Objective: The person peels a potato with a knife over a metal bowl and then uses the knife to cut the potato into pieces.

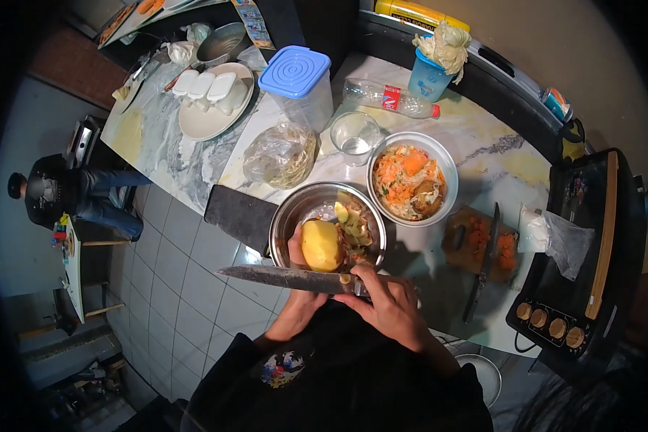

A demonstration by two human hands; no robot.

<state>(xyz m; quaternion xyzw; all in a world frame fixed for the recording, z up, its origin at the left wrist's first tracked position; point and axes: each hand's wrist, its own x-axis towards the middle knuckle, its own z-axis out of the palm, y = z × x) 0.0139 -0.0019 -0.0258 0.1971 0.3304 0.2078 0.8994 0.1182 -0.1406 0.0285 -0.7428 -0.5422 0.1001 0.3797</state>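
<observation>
A large peeled yellow potato (322, 245) is in my left hand (300, 302), whose fingers wrap its left side and underside. My right hand (392, 306) grips the handle of a big kitchen knife (288, 279). The knife's broad blade points left and crosses in front of the potato's near side, covering part of my left hand. Beneath the potato is a steel bowl (379, 223) with peelings (354, 225) inside. To its right, a second metal bowl (450, 160) holds shredded vegetables, an orange piece and a brown-skinned lump.
A cutting board (453, 248) with carrot pieces and another knife (491, 259) lies at right, beside a black oven (572, 245). Behind are a glass bowl (354, 137), bagged sprouts (284, 155), a blue-lidded container (295, 72) and a plastic bottle (389, 99). A person (79, 187) stands far left.
</observation>
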